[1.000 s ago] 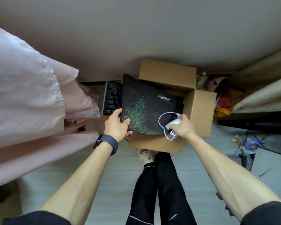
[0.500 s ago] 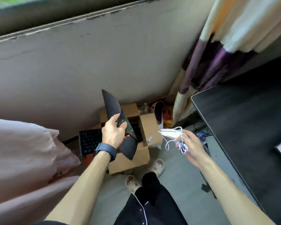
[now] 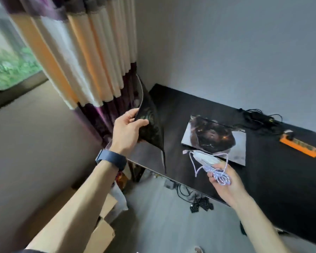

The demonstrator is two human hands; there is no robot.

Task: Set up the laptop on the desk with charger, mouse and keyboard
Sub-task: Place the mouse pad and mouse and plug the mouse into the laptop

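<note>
Left hand (image 3: 128,132) pinching the mouse pad (image 3: 150,123) upright over the worktop's (image 3: 281,179) left edge; right hand (image 3: 224,181) gripping the white mouse (image 3: 206,158) and coiled cable (image 3: 221,177) near the front edge; closed laptop (image 3: 215,141) mid-worktop.

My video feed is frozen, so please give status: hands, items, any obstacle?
Left hand grips mouse pad over desk edge. Right hand holds white mouse, cable bundled. Closed laptop lies just beyond it.
</note>
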